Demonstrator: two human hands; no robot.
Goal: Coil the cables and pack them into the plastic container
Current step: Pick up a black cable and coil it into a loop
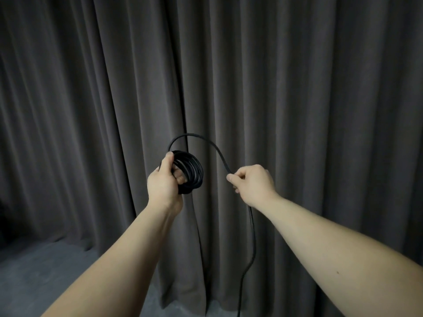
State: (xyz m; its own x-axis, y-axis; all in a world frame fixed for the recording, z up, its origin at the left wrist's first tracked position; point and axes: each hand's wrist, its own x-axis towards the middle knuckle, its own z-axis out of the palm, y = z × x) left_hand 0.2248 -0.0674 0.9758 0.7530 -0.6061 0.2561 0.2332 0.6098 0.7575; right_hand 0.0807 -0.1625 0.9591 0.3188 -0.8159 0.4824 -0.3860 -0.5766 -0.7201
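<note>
Partway through coiling: several loops of thin black rubber cable (191, 172) gripped in left hand (163, 180) fingers (180, 179), right hand (253, 184) fingers pinching the loose run, container unseen.

a dark grey curtain (297, 99) hangs in deep vertical folds across nearly the whole view, its hem meeting a grey floor (41, 271) that shows at the lower left and along the bottom edge.
</note>
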